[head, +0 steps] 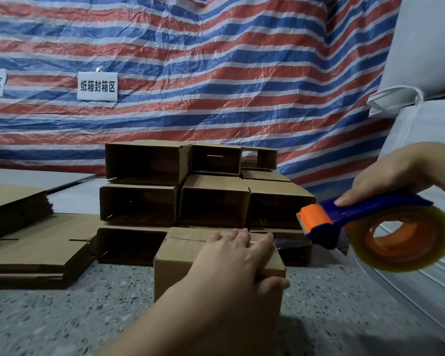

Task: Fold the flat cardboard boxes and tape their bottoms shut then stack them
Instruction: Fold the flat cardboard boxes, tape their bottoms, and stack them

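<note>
Head view: the folded cardboard box (190,255) at 6 o'clock is pressed under the flat-fingered left hand (238,255), the tape dispenser (370,227) is gripped by the right hand (385,179) at 3 o'clock; tape may wrinkle if the flaps spring; the seam is hidden.

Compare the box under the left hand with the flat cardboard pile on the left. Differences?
The box under the left hand is folded up into a full box, standing alone on the floor; the flat cardboard pile is unfolded sheets stacked in layers. The left hand presses on the box; nothing touches the pile. Both are plain brown cardboard.
</note>
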Demonstrator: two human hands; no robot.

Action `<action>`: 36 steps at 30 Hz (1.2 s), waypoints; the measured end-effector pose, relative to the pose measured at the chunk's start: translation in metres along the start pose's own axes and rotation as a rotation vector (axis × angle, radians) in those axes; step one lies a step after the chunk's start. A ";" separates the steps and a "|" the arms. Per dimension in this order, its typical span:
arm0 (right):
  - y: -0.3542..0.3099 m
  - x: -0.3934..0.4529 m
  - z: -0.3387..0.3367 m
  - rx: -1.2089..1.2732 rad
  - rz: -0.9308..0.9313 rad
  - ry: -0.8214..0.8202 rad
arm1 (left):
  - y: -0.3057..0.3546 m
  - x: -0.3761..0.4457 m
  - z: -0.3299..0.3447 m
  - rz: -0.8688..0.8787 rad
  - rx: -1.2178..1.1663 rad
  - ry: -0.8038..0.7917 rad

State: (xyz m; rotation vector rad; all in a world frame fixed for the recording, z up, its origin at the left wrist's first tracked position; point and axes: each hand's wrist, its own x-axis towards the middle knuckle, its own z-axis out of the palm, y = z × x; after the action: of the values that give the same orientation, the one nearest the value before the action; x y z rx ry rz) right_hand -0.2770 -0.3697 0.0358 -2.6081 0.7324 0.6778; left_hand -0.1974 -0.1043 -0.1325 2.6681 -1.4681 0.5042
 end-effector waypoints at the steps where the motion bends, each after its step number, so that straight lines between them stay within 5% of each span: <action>1: -0.006 0.000 0.005 -0.090 0.039 -0.002 | 0.001 0.000 -0.001 0.003 0.001 0.001; 9: -0.028 0.051 0.078 -0.541 0.265 0.114 | 0.004 -0.001 -0.006 -0.009 0.023 -0.063; 17: 0.039 0.103 0.171 -0.302 0.058 0.737 | 0.006 -0.002 -0.006 -0.002 -0.030 -0.027; 23: 0.052 0.129 0.224 -0.237 0.052 0.894 | 0.004 -0.002 -0.006 0.015 -0.035 -0.013; 29: 0.030 0.109 0.207 -0.251 0.150 0.943 | 0.007 -0.003 -0.009 0.005 -0.029 -0.028; 31: 0.015 0.097 0.194 -0.009 0.030 1.052 | 0.007 -0.002 -0.009 0.004 -0.031 -0.038; 32: 0.007 0.090 0.188 0.243 -0.071 1.016 | 0.006 -0.002 -0.009 0.005 -0.028 -0.041; 34: -0.010 0.078 0.180 0.787 -0.176 0.664 | 0.006 -0.001 -0.008 0.011 -0.021 -0.038; 36: -0.026 0.069 0.181 1.036 -0.207 0.337 | 0.005 0.000 -0.007 0.018 -0.013 -0.029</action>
State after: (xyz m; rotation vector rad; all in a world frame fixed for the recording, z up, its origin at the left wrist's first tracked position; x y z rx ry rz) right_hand -0.2742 -0.2959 -0.1449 -1.7758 0.6407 -0.2058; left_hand -0.2039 -0.1054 -0.1262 2.6659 -1.4992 0.4572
